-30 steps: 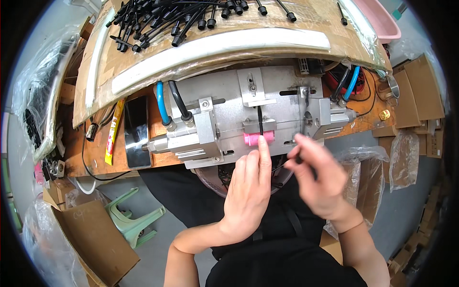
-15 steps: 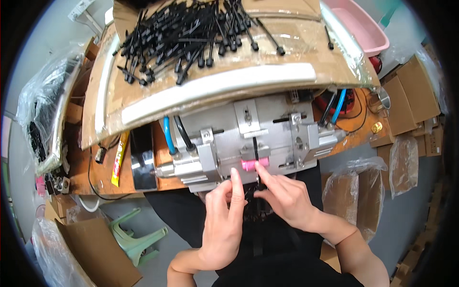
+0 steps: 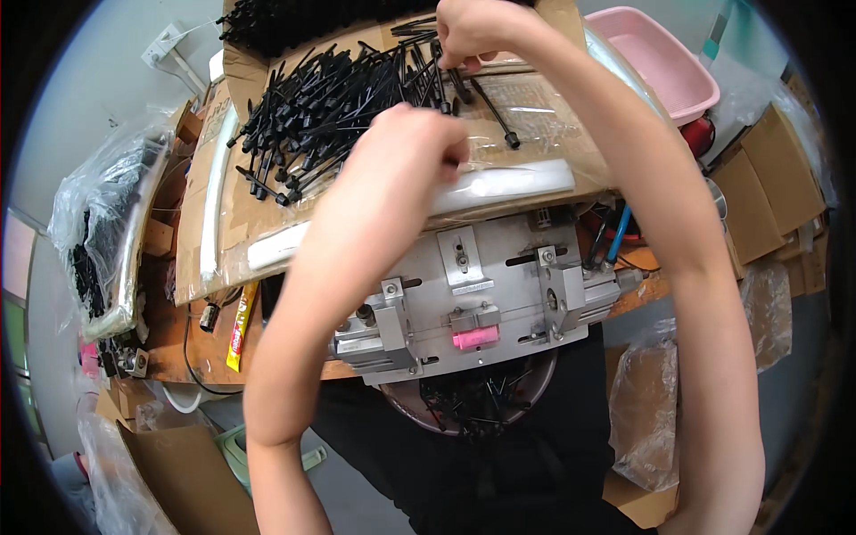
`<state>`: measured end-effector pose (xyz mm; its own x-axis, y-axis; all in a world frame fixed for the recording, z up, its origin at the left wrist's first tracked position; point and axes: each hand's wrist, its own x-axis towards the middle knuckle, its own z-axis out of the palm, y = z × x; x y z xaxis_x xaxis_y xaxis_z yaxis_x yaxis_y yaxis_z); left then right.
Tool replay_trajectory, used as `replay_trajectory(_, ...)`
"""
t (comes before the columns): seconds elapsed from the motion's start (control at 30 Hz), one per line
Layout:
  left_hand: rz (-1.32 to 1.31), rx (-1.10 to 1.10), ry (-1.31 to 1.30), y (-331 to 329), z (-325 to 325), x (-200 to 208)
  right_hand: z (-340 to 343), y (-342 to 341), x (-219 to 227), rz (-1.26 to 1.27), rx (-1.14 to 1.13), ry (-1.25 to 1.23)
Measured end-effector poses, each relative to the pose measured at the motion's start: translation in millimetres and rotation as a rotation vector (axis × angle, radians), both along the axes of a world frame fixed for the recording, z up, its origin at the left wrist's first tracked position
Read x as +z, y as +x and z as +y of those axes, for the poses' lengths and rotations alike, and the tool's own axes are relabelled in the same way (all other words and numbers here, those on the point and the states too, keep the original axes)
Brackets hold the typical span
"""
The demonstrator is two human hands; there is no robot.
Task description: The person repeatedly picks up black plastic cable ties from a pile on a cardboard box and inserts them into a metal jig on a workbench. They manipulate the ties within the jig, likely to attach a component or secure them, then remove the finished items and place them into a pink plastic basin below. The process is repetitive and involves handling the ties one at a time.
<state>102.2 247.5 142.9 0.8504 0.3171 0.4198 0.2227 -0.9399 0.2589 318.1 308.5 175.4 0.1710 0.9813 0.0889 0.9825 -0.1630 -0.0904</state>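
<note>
Plastic sheeting [image 3: 98,232] bulges at the far left over dark parts, beside a wooden bench [image 3: 178,343] where a yellow utility knife [image 3: 239,326] lies near a black cable. Next comes a slanted cardboard tray [image 3: 267,205] taped over with clear film, its upper part covered by a heap of black pins [image 3: 312,107], thin stems with small knobbed ends.

The left hand [image 3: 401,156] hangs over the tray's lower edge, fingers curled into a loose fist with thumb pressed against the forefinger near a white strip [image 3: 508,183]; whether anything sits inside the pinch cannot be told. Below its forearm stands a metal fixture [image 3: 473,303] with two clamp blocks, a slotted plate and a small pink block [image 3: 475,337] at the front edge. A round dish [image 3: 473,401] holding a few more black pieces sits just under the fixture, against the person's dark clothing.

The right hand [image 3: 477,31] reaches to the top of the tray, fingertips bunched downward and closed on the black pins at the heap's right edge. One single pin [image 3: 495,111] lies apart just below it. Farther right, a pink basin [image 3: 660,62], blue hose [image 3: 620,236], cardboard boxes [image 3: 767,196] and a clear bag [image 3: 651,410].
</note>
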Motion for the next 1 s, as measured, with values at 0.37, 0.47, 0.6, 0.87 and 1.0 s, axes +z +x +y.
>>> replay_trajectory(0.37,-0.167,0.228,-0.155,-83,-59,-4,-43,-29,16,0.184,-0.012,0.171)
replay_trajectory(0.47,-0.206,0.331,-0.115,-106,-104,-39,-83,-27,15,0.546,0.175,0.389)
replay_trajectory(0.6,-0.039,0.281,-0.065,-105,-171,-94,-153,-50,0,0.995,0.314,0.664)
replay_trajectory(0.87,0.137,0.364,0.029,-76,-181,-131,-219,-66,-49,1.278,0.204,0.888)
replay_trajectory(1.0,0.126,0.343,0.019,-69,-179,-128,-264,-72,-59,1.229,0.171,0.772)
